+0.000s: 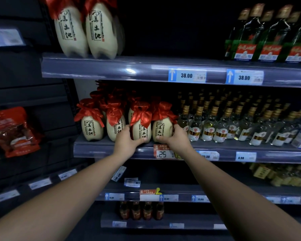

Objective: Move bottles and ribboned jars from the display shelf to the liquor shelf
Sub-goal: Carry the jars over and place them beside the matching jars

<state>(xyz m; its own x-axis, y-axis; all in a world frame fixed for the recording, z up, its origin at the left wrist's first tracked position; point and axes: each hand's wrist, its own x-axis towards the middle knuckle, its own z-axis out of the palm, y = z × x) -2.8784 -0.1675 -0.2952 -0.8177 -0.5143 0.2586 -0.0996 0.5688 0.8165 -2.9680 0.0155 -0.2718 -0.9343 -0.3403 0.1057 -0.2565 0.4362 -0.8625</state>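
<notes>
Several cream jars with red ribbon tops stand on the middle shelf (111, 150). My left hand (127, 140) wraps around the lower body of the third jar (142, 129) from the left. My right hand (174, 138) grips the fourth jar (161, 127) beside it, thumb at its base. Both jars stand upright on the shelf. Two more jars (92, 126) stand to the left, and others sit behind them. Two larger ribboned jars (101, 30) stand on the top shelf.
Rows of small clear bottles (221, 126) fill the middle shelf to the right. Green bottles (268, 35) stand at the top right. Red snack bags (14, 131) hang at the left. Lower shelves hold small dark bottles (141, 210) and price tags.
</notes>
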